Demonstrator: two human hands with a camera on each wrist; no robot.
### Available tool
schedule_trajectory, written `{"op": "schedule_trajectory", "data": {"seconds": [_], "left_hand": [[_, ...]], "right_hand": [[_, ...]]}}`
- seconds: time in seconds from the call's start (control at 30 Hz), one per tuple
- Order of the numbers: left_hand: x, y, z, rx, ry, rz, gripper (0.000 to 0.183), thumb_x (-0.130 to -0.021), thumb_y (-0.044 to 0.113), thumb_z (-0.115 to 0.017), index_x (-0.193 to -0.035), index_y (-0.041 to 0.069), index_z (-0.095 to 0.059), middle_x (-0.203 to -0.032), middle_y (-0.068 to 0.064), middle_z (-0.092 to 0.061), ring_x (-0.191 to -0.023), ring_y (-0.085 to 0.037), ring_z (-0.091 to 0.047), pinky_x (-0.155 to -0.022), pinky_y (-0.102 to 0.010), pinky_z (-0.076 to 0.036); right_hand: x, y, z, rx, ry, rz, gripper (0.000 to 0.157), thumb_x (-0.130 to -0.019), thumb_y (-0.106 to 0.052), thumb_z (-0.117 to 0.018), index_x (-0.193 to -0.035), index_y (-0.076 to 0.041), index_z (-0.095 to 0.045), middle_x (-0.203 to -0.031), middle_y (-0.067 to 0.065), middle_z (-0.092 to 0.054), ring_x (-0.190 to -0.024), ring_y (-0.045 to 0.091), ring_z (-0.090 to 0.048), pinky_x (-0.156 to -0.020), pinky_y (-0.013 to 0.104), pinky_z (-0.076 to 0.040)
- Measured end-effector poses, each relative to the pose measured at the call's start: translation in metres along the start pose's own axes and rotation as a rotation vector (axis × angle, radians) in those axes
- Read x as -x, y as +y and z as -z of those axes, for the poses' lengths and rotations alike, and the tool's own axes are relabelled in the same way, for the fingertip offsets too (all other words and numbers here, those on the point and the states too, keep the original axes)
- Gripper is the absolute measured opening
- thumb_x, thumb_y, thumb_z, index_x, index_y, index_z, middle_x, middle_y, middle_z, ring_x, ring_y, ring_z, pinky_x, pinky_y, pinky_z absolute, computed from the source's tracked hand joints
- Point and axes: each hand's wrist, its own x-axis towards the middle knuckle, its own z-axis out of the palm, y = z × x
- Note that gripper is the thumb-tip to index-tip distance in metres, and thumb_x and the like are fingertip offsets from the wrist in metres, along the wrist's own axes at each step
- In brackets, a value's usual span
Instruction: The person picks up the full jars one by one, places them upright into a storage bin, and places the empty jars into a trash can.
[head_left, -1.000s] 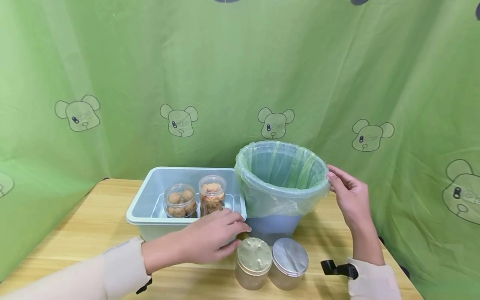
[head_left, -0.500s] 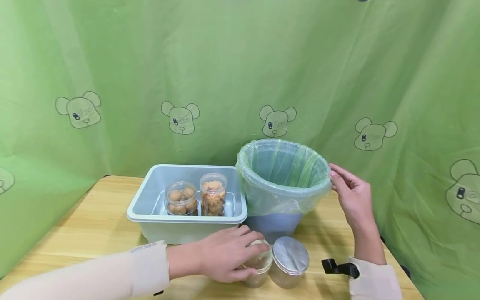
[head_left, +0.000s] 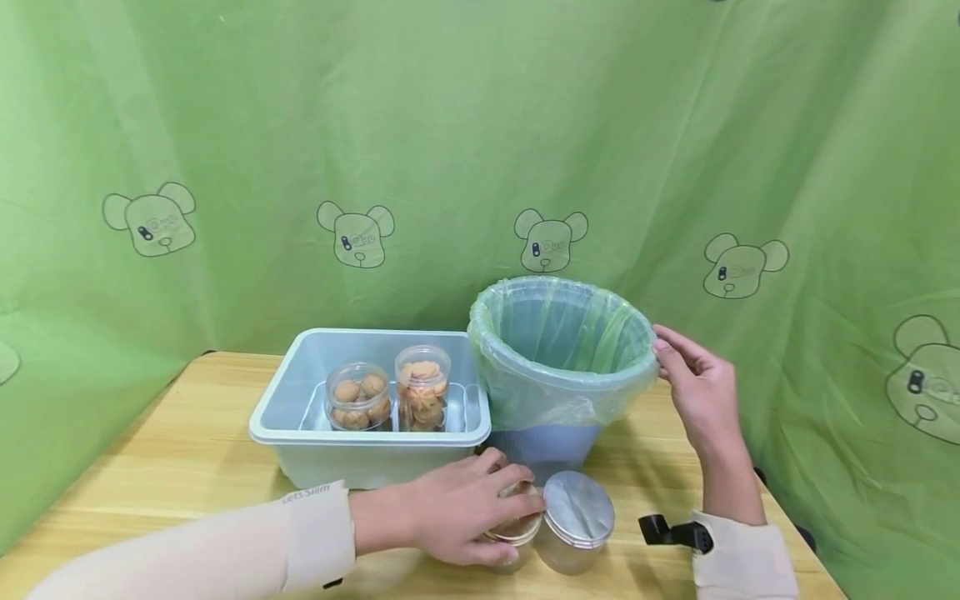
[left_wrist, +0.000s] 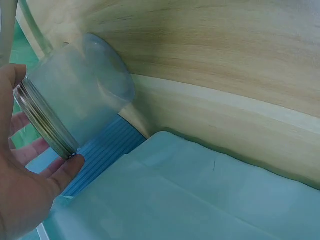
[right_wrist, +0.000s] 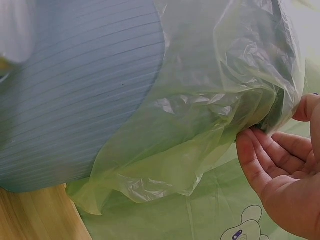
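My left hand [head_left: 468, 510] grips a clear jar [left_wrist: 82, 92] by its gold metal lid [left_wrist: 47, 122], fingers and thumb spread round the lid's edge. In the head view the hand covers most of that jar. Beside it on the table stands a second clear jar with a silver lid [head_left: 579, 507]. My right hand [head_left: 701, 400] pinches the rim of a blue bin [right_wrist: 75, 100] at its right side, thumb and fingers on the green plastic bag [head_left: 570, 392] folded over the rim. The bin is upright behind the two jars.
A light blue tub [head_left: 375, 437] stands left of the bin, close against it. Inside it are a jar of round cookies [head_left: 358, 398] and a taller jar of swirled cookies [head_left: 422, 392]. A green curtain [head_left: 420, 125] hangs behind the wooden table [head_left: 187, 433].
My left hand has moved right and down from beside the tub's front edge onto the gold-lidded jar and now grips its lid. My right hand has stayed on the bin's rim.
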Motion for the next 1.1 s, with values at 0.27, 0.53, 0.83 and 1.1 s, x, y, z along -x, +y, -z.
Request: {"op": "schedule_trajectory", "data": {"seconds": [0.27,0.53,0.83,1.1], "left_hand": [[0.000,0.000,0.002,0.013,-0.021,0.015,0.061,-0.097,0.057,-0.058,-0.148,0.024,-0.050,-0.137,-0.007,-0.054,-0.109,-0.020,-0.049,-0.082,-0.025,-0.043],[-0.001,0.003,0.007,0.061,-0.056,0.021,0.062,-0.091,0.055,-0.063,-0.145,0.028,-0.051,-0.130,-0.003,-0.053,-0.103,-0.018,-0.046,-0.073,-0.020,-0.035],[-0.008,0.004,0.017,-0.030,0.030,-0.050,0.060,-0.089,0.056,-0.060,-0.140,0.027,-0.053,-0.124,-0.002,-0.053,-0.095,-0.019,-0.045,-0.066,-0.021,-0.027],[-0.020,0.003,0.045,-0.079,-0.001,-0.091,0.064,-0.088,0.057,-0.060,-0.145,0.028,-0.051,-0.127,-0.002,-0.052,-0.095,-0.020,-0.045,-0.065,-0.023,-0.028]], "right_hand": [[0.001,-0.002,-0.001,0.005,-0.002,0.000,0.046,-0.098,-0.030,-0.070,-0.136,-0.005,-0.066,-0.106,-0.015,-0.072,-0.084,0.006,-0.068,-0.079,0.012,-0.052],[0.000,-0.002,-0.002,0.009,-0.006,-0.010,0.047,-0.098,-0.031,-0.070,-0.138,-0.006,-0.065,-0.108,-0.015,-0.072,-0.084,0.006,-0.067,-0.079,0.013,-0.052],[0.000,-0.002,-0.001,0.040,-0.009,-0.025,0.049,-0.099,-0.035,-0.069,-0.139,-0.008,-0.064,-0.110,-0.017,-0.070,-0.087,0.007,-0.066,-0.082,0.014,-0.050],[0.000,-0.001,0.000,0.057,-0.003,-0.029,0.047,-0.099,-0.034,-0.069,-0.139,-0.010,-0.064,-0.108,-0.017,-0.070,-0.088,0.007,-0.065,-0.079,0.013,-0.050]]}}
